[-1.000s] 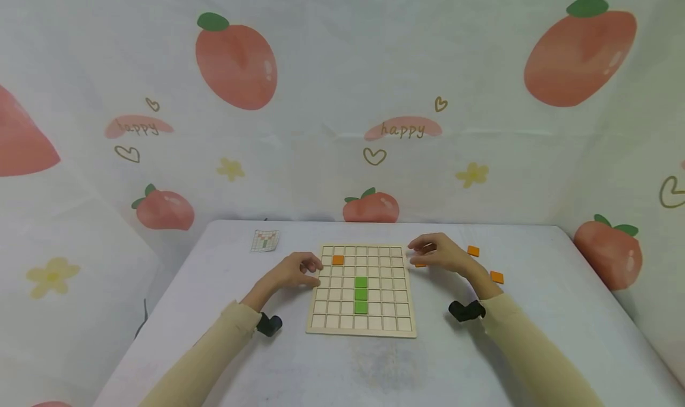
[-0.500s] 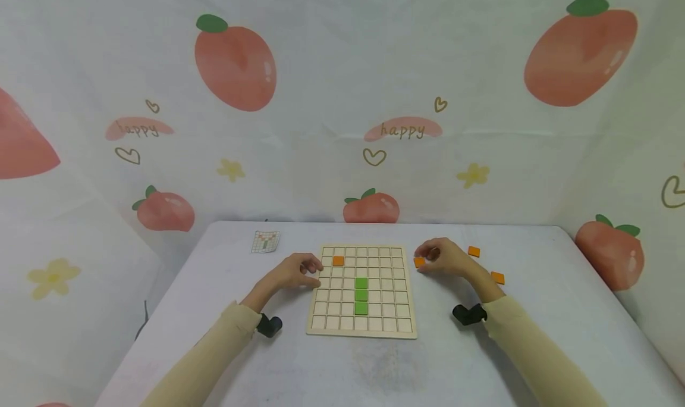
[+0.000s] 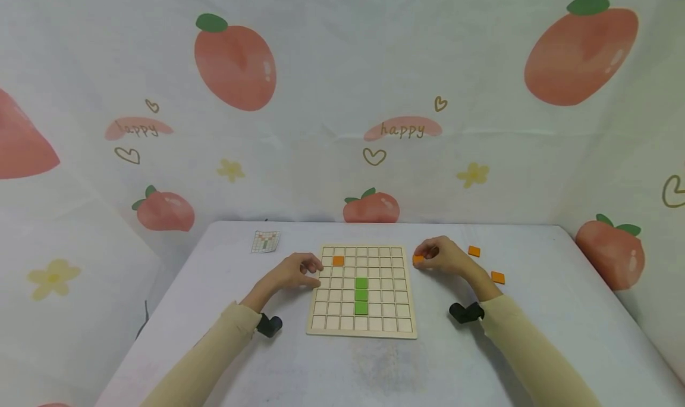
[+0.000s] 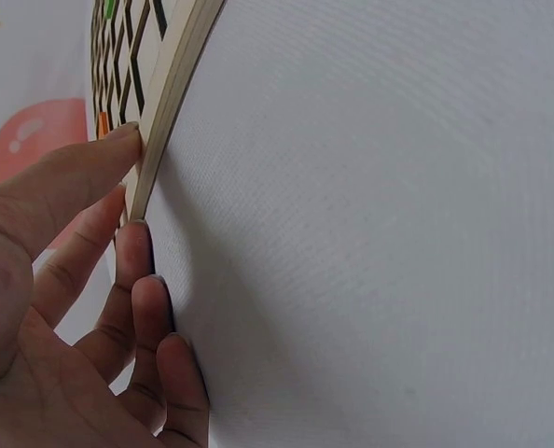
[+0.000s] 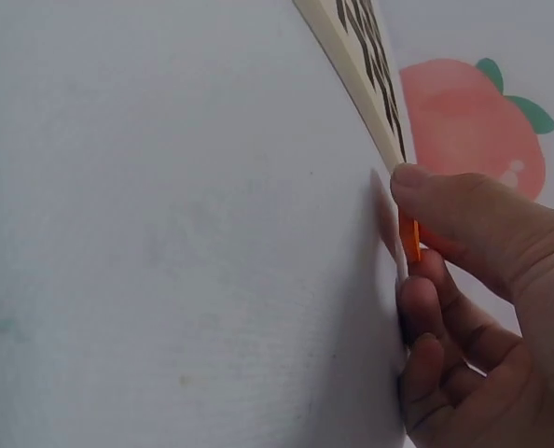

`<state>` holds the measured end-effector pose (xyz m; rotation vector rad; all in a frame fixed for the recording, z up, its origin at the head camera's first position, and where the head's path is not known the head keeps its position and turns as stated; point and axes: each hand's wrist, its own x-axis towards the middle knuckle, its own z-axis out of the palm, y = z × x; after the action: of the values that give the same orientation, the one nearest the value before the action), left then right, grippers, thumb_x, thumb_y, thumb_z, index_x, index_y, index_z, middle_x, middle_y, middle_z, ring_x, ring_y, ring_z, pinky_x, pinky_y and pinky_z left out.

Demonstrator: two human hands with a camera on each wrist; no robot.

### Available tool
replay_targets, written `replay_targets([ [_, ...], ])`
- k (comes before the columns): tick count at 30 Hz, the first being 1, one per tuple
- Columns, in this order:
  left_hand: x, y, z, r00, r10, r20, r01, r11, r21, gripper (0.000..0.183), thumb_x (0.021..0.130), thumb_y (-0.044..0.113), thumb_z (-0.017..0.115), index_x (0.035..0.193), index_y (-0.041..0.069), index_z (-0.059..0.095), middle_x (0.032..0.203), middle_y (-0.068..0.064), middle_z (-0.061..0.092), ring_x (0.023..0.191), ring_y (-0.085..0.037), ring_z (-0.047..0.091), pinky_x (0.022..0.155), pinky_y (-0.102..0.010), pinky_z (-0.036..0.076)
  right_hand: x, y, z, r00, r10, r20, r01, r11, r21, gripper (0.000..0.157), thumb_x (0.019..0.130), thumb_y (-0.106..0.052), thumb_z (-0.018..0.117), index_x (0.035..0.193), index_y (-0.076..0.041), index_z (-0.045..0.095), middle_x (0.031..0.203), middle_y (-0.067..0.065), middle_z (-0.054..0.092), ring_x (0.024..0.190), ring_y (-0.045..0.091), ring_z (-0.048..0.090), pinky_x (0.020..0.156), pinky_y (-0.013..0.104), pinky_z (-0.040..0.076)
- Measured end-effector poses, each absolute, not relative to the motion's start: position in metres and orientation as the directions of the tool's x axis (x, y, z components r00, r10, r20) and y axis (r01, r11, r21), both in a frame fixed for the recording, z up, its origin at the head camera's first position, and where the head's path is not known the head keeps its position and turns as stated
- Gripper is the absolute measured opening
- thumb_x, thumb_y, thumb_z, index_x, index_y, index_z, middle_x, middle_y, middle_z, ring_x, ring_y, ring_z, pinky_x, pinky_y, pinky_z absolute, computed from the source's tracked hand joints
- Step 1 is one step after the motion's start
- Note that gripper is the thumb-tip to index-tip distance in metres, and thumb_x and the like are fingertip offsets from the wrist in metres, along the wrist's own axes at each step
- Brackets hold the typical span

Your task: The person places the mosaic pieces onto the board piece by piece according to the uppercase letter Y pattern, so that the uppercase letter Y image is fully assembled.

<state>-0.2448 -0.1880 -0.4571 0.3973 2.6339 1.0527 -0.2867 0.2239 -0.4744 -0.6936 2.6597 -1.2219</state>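
In the head view a light wooden grid board [image 3: 361, 335] lies on the table. Three green tiles [image 3: 361, 295] fill a short column of its cells, and one orange tile [image 3: 338, 260] sits in a cell at its upper left. My left hand [image 3: 291, 271] rests at the board's left edge, thumb tip and fingertips touching the rim [image 4: 170, 98]. To the right of the board, my right hand [image 3: 443, 256] pinches another orange tile [image 3: 418, 260] between thumb and fingers. Only a sliver of that tile [image 5: 409, 238] shows in the right wrist view.
Two loose orange tiles [image 3: 474, 251] lie on the white table [image 3: 369, 371] beyond the right hand. A small paper card [image 3: 265, 241] with a printed grid pattern lies at the back left. A patterned cloth [image 3: 321, 97] hangs behind the table.
The right hand first drew back a little to the right with the orange tile, now pinched and slightly nearer the board. The left hand and the board have stayed in place.
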Motion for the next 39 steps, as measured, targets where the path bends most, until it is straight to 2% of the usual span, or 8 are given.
replay_targets([
  [8, -0.244, -0.188, -0.456, -0.923, 0.355, -0.147, 0.155, 0.696, 0.701, 0.031, 0.080, 0.006, 0.086, 0.107, 0.007, 0.070, 0.091, 0.000, 0.059, 0.084, -0.019, 0.050, 0.077, -0.034, 0.042, -0.289, 0.218, -0.473, -0.884, -0.458, 0.099, -0.360, 0.529, -0.769, 0.019, 0.084, -0.009, 0.083, 0.101, -0.004, 0.076, 0.092, 0.001, 0.068, 0.082, 0.021, 0.057, 0.075, 0.030, 0.048],
  [18, -0.244, -0.187, -0.455, -0.924, 0.352, -0.149, 0.156, 0.703, 0.694, 0.031, 0.080, 0.008, 0.086, 0.107, 0.008, 0.071, 0.091, 0.000, 0.059, 0.084, -0.018, 0.049, 0.077, -0.034, 0.041, -0.289, 0.205, -0.466, -0.883, -0.460, 0.097, -0.339, 0.479, -0.810, 0.025, 0.086, -0.016, 0.083, 0.107, -0.004, 0.075, 0.098, 0.004, 0.069, 0.085, 0.023, 0.062, 0.076, 0.034, 0.050],
  [25, -0.244, -0.187, -0.456, -0.923, 0.355, -0.146, 0.159, 0.701, 0.695, 0.031, 0.080, 0.007, 0.086, 0.107, 0.008, 0.070, 0.091, 0.000, 0.059, 0.083, -0.018, 0.049, 0.076, -0.034, 0.041, -0.287, 0.192, -0.465, -0.863, -0.491, 0.121, -0.352, 0.412, -0.841, 0.021, 0.086, -0.011, 0.082, 0.104, -0.002, 0.075, 0.092, 0.004, 0.068, 0.081, 0.023, 0.062, 0.071, 0.028, 0.048],
  [39, -0.244, -0.188, -0.459, -0.925, 0.351, -0.146, 0.159, 0.706, 0.690, 0.030, 0.080, 0.007, 0.086, 0.106, 0.008, 0.070, 0.091, 0.000, 0.059, 0.084, -0.019, 0.050, 0.077, -0.034, 0.042, -0.277, 0.168, -0.467, -0.780, -0.595, 0.193, -0.445, 0.310, -0.840, 0.021, 0.086, -0.008, 0.082, 0.103, 0.001, 0.073, 0.091, 0.005, 0.067, 0.078, 0.020, 0.061, 0.073, 0.030, 0.050],
])
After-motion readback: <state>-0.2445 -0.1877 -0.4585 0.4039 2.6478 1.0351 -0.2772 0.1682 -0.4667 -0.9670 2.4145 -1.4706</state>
